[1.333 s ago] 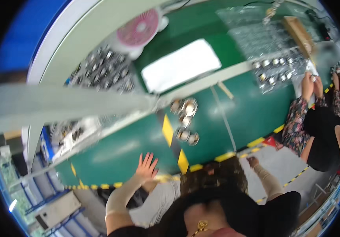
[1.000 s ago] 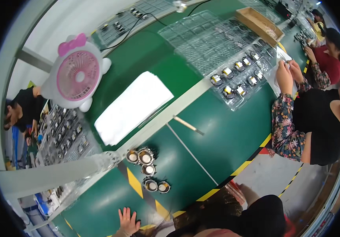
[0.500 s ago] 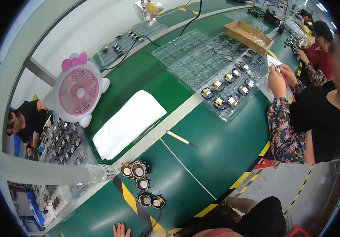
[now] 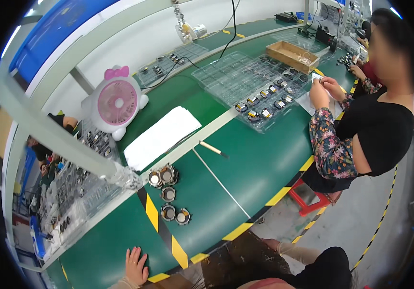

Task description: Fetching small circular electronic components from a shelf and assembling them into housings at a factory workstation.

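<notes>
My left hand [image 4: 136, 267] lies flat on the green work table at the near edge, fingers spread, with nothing in it. Low in the view, below the table edge, my right hand [image 4: 271, 244] rests by a dark brown surface; its fingers are mostly hidden. Ahead of my left hand stand several round dark parts with pale disc centres [image 4: 168, 194], some touching each other. A wooden-handled brush [image 4: 213, 149] with a dark tip lies farther off, beside a thin white line on the table.
White folded sheets [image 4: 163, 135] lie behind the table's rail, near a pink-and-white fan [image 4: 117, 102]. Clear plastic trays [image 4: 260, 126] hold several small round parts. A wooden box [image 4: 291, 56] stands beyond. At the right a co-worker [image 4: 375, 130] holds something small. A slanting frame post [image 4: 67, 139] crosses the left.
The view has shifted, so the table things appear higher. More of my left hand now shows, and my right hand has come clearer below the table edge. The round parts keep their arrangement.
</notes>
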`<state>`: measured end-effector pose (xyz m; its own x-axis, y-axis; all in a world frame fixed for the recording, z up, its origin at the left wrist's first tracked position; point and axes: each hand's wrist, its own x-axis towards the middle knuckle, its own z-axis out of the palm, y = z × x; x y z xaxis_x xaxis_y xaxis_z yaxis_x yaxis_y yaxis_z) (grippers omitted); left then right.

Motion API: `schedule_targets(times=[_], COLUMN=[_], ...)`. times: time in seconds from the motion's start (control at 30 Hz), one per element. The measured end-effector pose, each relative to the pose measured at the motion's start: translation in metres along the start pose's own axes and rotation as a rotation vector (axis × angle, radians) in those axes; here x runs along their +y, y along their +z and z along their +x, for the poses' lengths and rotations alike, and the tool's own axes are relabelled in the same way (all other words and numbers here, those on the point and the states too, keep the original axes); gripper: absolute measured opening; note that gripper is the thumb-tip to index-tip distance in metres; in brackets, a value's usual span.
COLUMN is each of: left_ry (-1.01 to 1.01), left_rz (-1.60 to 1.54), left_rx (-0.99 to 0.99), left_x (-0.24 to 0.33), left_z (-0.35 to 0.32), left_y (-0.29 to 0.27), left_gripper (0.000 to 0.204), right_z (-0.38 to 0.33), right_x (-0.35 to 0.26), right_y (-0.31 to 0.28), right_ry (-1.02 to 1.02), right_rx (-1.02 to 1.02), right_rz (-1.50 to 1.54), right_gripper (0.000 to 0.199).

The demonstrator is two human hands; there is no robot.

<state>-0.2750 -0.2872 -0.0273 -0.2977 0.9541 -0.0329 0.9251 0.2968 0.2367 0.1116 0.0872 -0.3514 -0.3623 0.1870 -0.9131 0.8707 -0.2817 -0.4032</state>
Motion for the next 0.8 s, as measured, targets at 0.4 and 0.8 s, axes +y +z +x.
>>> schedule_targets(times=[0.4, 0.8], left_ry=[-0.191, -0.251], left_rz=[-0.097, -0.017], left_rx=[0.583, 0.556], left_x=[0.024, 0.041], left_z=[0.053, 0.174], left_y=[0.015, 0.017], left_gripper=[0.026, 0.066], right_z=[-0.368, -0.392], right_x=[-0.319, -0.331], right_y=[0.091, 0.126], right_ry=[-2.056, -2.582], right_rx=[-0.588, -0.458], right_rz=[-0.443, -0.445], right_gripper=[0.026, 0.012])
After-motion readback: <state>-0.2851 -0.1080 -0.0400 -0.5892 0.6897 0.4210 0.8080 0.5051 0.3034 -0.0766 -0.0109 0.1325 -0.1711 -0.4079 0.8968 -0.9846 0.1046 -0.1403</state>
